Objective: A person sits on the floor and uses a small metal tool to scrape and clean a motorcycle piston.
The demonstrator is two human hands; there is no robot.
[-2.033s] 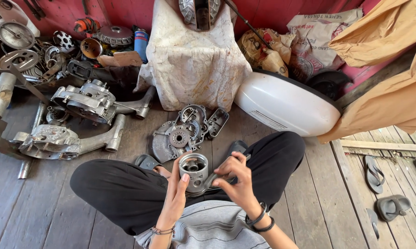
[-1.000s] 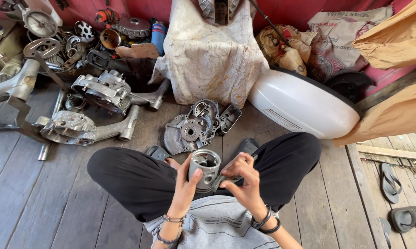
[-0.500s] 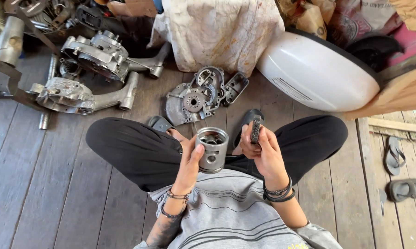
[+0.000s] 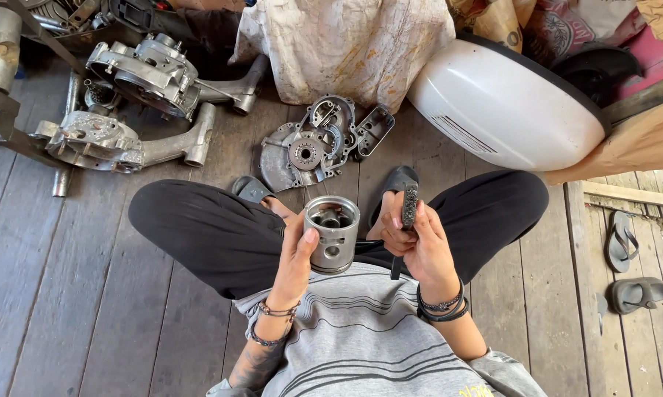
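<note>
Bare aluminium piston (image 4: 333,234) sits in the left hand (image 4: 296,254), fingers wrapped round the skirt, thumb on the side wall, open end tilted up toward the face. It is held over the lap, just above the striped shirt (image 4: 361,331), between the crossed legs.

The right hand (image 4: 412,239) is closed on a small dark tool (image 4: 409,206) — looks like a narrow brush or file, too small to tell which. The tool stands upright beside the piston, near but not touching it.

Judgement on progress: the piston is out and loose, no rod attached as far as I can see, pin bore visible through the side. Skirt is dull grey, with dark deposits inside the cavity, so the cleaning or inspection looks to be at an early stage, not finished. Tool is off the work — nothing is being scrubbed at this instant.

Around them, on the plank floor (image 4: 74,294): a flat engine cover plate (image 4: 302,154) with a smaller casing (image 4: 374,131) just past the knees, two crankcase halves with swing arms (image 4: 125,140) to the left, a white body panel (image 4: 504,106) to the right, and a stained cloth (image 4: 346,44) over something behind. All these parts lie apart, nothing reassembled.
</note>
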